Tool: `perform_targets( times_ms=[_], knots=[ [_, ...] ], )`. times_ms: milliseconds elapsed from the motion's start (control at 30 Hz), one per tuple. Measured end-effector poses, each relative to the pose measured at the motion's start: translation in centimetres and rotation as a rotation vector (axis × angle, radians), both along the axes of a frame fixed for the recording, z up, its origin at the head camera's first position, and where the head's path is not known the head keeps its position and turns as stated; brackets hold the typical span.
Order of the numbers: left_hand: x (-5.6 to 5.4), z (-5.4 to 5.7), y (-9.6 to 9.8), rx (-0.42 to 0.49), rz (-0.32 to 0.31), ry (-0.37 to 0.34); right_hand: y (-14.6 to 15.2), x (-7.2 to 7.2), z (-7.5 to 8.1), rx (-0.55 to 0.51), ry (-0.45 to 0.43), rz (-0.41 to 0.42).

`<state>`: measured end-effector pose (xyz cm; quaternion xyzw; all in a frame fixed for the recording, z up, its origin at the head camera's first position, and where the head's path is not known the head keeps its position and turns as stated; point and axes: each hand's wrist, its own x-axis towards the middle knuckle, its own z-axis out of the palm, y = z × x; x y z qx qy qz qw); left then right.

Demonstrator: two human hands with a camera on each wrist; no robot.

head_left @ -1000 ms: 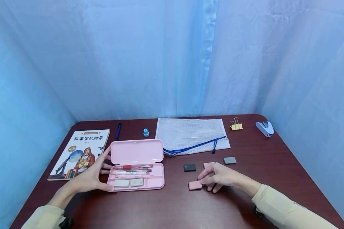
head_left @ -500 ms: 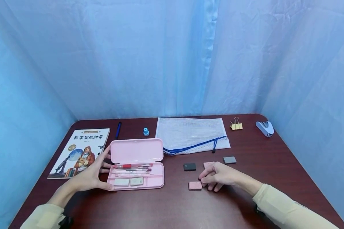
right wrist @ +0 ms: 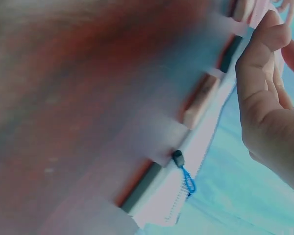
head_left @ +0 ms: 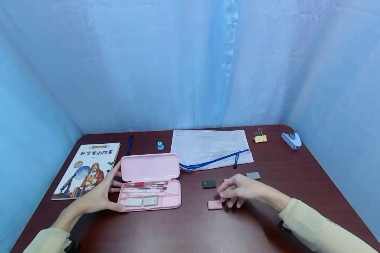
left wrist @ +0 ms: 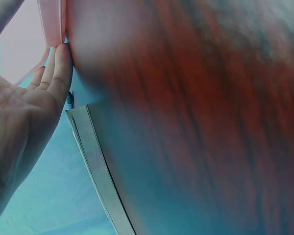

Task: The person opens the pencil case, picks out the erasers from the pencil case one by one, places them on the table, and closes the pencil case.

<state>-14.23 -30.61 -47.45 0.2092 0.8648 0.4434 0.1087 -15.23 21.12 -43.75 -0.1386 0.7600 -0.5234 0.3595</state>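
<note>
In the head view, a pink pencil case (head_left: 150, 167) lies with its lid raised, holding several pens (head_left: 145, 186) and two pale erasers (head_left: 134, 202). My left hand (head_left: 96, 195) rests at its left end, thumb on the front corner. The straight fingers (left wrist: 62, 71) touch the case in the left wrist view. With nothing in its loosely bent fingers, my right hand (head_left: 240, 189) hovers just right of a pink eraser (head_left: 214, 205). Near it lie a black eraser (head_left: 209, 184) and a grey eraser (head_left: 253, 175). A second pink eraser (right wrist: 201, 100), mostly hidden from the head, shows in the right wrist view.
A book (head_left: 87, 170) lies at the left beside a blue pen (head_left: 129, 144). Along the back are a small light-blue object (head_left: 160, 146), a mesh zipper pouch (head_left: 210, 146), a yellow binder clip (head_left: 260, 137) and a pale blue stapler-like object (head_left: 291, 140). Curtains surround the table.
My right hand has come away from the front pink eraser, rising slightly; the eraser stays on the table. My left hand has kept its place at the pencil case.
</note>
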Motion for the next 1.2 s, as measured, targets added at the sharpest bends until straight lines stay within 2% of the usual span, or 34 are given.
perform_targets(
  times_ms=[133,467,667,833,1100,1200],
  knots=[
    [0.0,0.0,-0.1,0.025,-0.013,-0.001,-0.8,-0.4,0.8,-0.029,0.005,0.014],
    [-0.1,0.4,0.3,0.010,-0.009,0.010,-4.5,-1.8,2.6,-0.077,0.103,0.080],
    [0.0,0.2,0.3,0.018,-0.015,0.000,-7.0,-2.3,4.1,-0.081,0.203,0.142],
    [0.0,0.2,0.2,0.023,-0.018,0.005,-8.9,-2.6,5.2,-0.099,0.265,0.149],
    [-0.1,0.2,0.0,0.003,-0.013,0.007,-12.2,-2.9,5.7,-0.167,0.325,0.129],
    [-0.1,0.2,0.0,-0.002,-0.010,0.007,-13.3,-2.8,5.7,-0.190,0.345,0.155]
  ],
)
